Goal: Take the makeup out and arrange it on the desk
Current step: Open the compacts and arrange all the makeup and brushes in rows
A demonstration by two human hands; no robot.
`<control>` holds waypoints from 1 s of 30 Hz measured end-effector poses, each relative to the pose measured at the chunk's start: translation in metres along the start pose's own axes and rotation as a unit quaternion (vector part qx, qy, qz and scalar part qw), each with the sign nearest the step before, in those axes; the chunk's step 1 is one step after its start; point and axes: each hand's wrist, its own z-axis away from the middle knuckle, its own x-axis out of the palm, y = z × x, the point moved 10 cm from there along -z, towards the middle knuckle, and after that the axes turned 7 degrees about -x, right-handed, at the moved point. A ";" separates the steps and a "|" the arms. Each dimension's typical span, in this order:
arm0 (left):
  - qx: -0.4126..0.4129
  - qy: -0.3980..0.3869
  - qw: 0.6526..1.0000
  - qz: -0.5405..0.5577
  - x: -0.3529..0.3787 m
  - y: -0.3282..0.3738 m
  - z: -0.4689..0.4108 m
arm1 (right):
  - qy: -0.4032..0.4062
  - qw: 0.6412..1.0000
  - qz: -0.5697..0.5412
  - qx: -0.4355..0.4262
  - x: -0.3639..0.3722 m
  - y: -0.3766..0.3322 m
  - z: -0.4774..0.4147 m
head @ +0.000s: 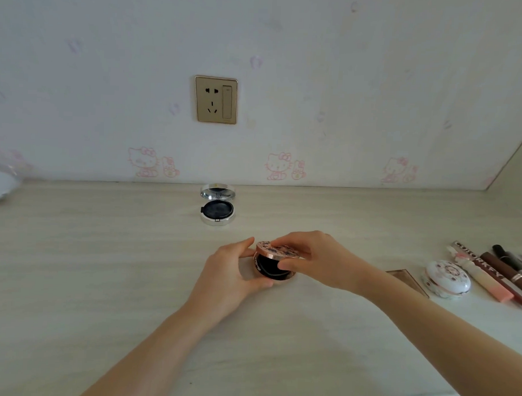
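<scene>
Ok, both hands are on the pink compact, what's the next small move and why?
Probably swing the lid fully up. The right hand pinches the lid, only partly raised over the dark inside, while the left hand steadies the base of the pink compact. The silver compact by the wall already stands open, so this one likely matches.

Head-height view down onto desk (103,281)

Both hands, left hand (232,271) and right hand (314,259), grip the half-open pink compact (274,262) on the desk (103,266).
</scene>
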 end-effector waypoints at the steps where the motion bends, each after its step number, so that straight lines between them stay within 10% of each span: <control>1: 0.003 0.000 1.000 -0.007 0.000 0.000 0.000 | -0.007 1.000 0.010 -0.005 0.001 -0.001 -0.001; 22: 0.028 0.038 0.998 -0.051 0.002 0.004 0.002 | -0.049 0.995 0.078 -0.036 -0.008 -0.019 -0.021; 30: 0.022 0.043 0.997 -0.051 -0.002 0.007 0.006 | 0.088 0.993 0.069 0.024 -0.021 0.006 0.006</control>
